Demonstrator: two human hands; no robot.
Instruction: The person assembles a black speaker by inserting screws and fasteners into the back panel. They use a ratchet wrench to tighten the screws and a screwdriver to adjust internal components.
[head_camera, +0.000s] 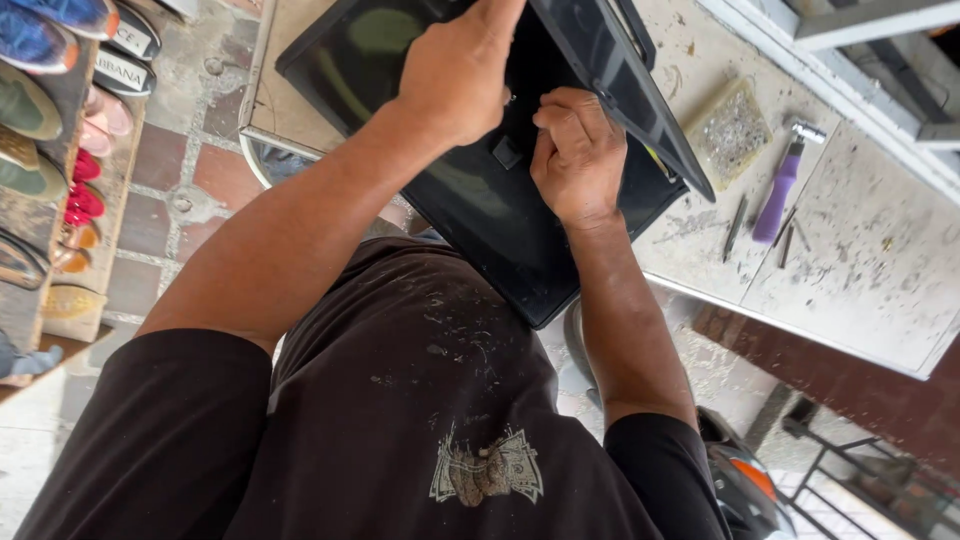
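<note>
Your left hand (455, 75) was clenched over the top of the black case (480, 190), near the upper middle of the frame, pressing on it. Your right hand (578, 155) sat just beside it, fingertips pinched at a small black clasp (507, 152); whether that grip actually held the clasp, I cannot tell.

The case lay on the worn desk (860, 250) with its near corner hanging over the edge toward your body. Its long axis ran diagonally, from upper left down to lower right, with the raised lid (625, 85) tilted toward the upper right.

In my judgement, that overhang could have let the case tip off, and the lid could have dropped on your right-hand fingers. A purple-handled tool (780, 185) lay well apart at right.
</note>
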